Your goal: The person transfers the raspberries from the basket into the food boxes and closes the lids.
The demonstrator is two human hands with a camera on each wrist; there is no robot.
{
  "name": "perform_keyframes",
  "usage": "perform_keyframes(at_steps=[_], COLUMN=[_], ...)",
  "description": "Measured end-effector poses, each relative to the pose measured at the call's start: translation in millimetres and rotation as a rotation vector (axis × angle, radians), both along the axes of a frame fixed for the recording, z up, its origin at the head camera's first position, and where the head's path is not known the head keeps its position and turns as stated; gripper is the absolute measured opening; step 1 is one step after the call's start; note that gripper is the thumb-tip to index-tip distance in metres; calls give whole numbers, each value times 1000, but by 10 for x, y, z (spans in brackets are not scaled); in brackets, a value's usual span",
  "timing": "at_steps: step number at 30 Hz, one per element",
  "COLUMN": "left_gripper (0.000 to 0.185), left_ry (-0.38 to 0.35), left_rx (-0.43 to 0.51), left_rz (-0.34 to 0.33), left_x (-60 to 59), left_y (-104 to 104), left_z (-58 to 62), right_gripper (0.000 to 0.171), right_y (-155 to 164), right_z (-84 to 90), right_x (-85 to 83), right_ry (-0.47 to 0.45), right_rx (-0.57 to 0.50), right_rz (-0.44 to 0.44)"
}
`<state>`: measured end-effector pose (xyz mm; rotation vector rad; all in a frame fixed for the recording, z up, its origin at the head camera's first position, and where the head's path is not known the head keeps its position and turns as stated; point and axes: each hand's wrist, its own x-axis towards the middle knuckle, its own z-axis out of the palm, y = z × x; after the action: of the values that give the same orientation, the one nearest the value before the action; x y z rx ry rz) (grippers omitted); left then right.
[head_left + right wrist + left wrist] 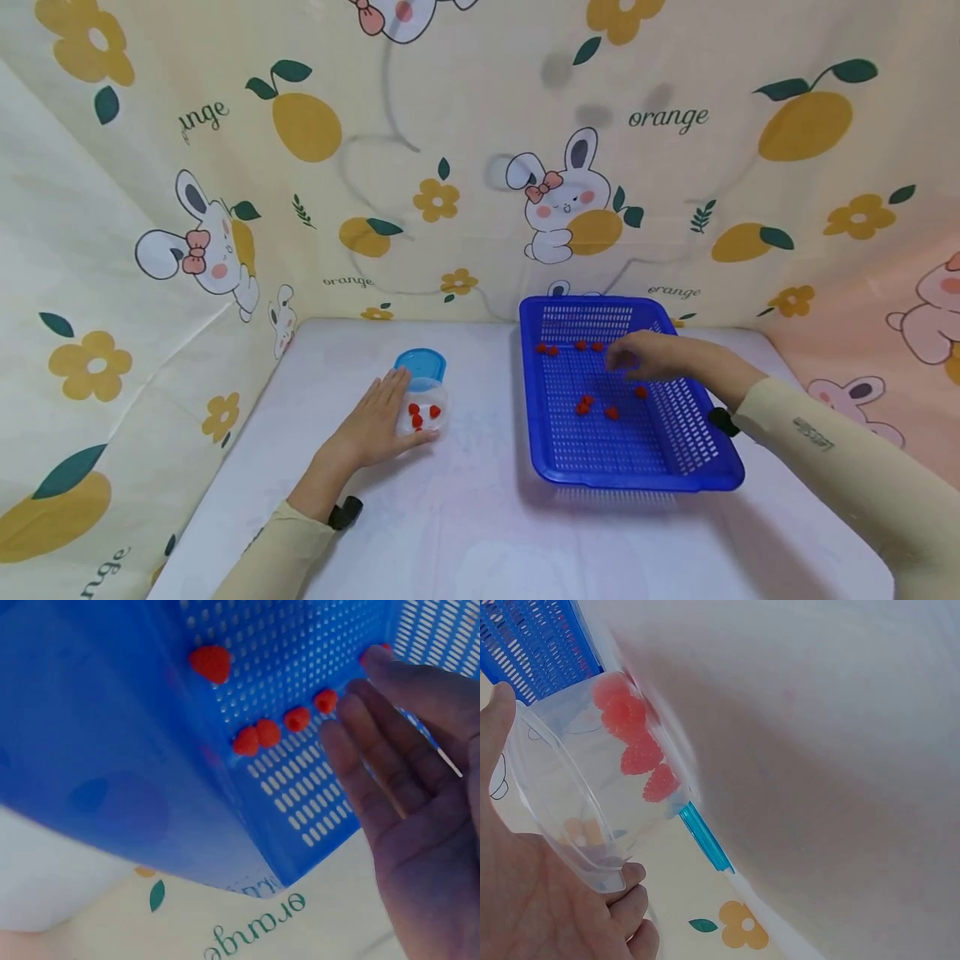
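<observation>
My left hand holds a small clear plastic container on the table, with its thumb on one side and its fingers on the other. Several red raspberries lie in the bottom of the container. Beside it, towards the back, is a light blue lid, partly covered by the left fingertips in the head view. My right hand hovers inside the blue basket, its fingers loosely bent. In the right wrist view a partly hidden raspberry shows right at the thumb tip.
Several more raspberries lie scattered on the basket floor, including a raspberry near the middle and a pair by the far wall. The white table ends at a patterned cloth backdrop behind and at both sides.
</observation>
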<state>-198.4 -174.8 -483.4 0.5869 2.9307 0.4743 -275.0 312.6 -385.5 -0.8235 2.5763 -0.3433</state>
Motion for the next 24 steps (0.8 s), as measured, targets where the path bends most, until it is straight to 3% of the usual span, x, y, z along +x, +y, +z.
perform_keyframes(at_steps=[6, 18, 24], left_gripper=[119, 119, 120], left_ry=[-9, 9, 10], left_rx=[9, 1, -11], left_rz=[-3, -5, -9], left_x=[6, -11, -8], left_y=[1, -17, -19], left_z=[22, 9, 2], right_gripper=[19, 23, 24], right_y=[32, 208, 205], right_z=[-16, -57, -93], right_x=[-33, -77, -90], right_ry=[-39, -207, -183], right_rx=[68, 77, 97], right_rz=[-32, -131, -134])
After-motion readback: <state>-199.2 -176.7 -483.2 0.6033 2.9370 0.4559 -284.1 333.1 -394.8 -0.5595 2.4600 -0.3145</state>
